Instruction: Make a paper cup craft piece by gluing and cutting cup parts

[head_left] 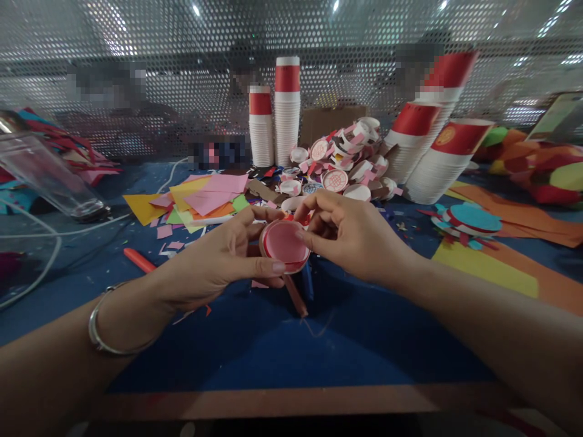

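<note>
A shallow cut-down paper cup base with a round pink inside and a red-and-white rim is held up over the blue table. My left hand grips it from the left, thumb along the near rim. From the right, my right hand pinches its edge with thumb and forefinger; whether a separate piece sits between those fingertips is hidden. Below the cup base lie a brown stick-like piece and a blue one. Behind my hands rises a heap of cut cup pieces.
Stacked red-and-white paper cups stand at the back, more cups at right. Coloured paper sheets lie left of the heap. A clear container and white cable are at far left, a red marker-like stick nearer.
</note>
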Tool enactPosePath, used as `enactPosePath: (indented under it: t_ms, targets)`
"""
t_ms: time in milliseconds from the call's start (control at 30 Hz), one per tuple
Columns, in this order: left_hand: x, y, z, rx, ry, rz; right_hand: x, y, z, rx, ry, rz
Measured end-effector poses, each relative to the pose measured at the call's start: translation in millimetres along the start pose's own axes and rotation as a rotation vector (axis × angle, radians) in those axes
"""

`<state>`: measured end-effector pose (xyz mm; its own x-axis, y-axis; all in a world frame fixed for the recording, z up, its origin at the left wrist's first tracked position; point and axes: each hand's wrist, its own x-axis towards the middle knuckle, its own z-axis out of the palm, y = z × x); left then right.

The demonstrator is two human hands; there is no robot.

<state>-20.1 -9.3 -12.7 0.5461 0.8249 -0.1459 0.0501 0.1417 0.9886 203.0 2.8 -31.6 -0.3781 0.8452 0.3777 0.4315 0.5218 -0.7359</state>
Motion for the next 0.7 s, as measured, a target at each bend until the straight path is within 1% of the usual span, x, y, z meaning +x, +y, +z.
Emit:
enactPosePath:
  t_ms: [233,333,567,700]
  targets:
    - [1.0,2.8,2.7,0.031,0.135,0.019,-0.6,-2.0,0.7,-0.071,0.0,-0.043]
    - [2.3,1.7,2.1,0.033,0.169,0.039,-0.1,-1.6,1.1,-0.089,-0.007,-0.054]
    - [3.2,-0.8,-1.2,0.075,0.167,0.111,0.1,-1.6,1.1,-0.09,-0.017,-0.055]
    - [3.7,-2.2,-4.2,0.149,0.16,0.149,0.2,-2.9,0.6,-0.092,-0.02,-0.06]
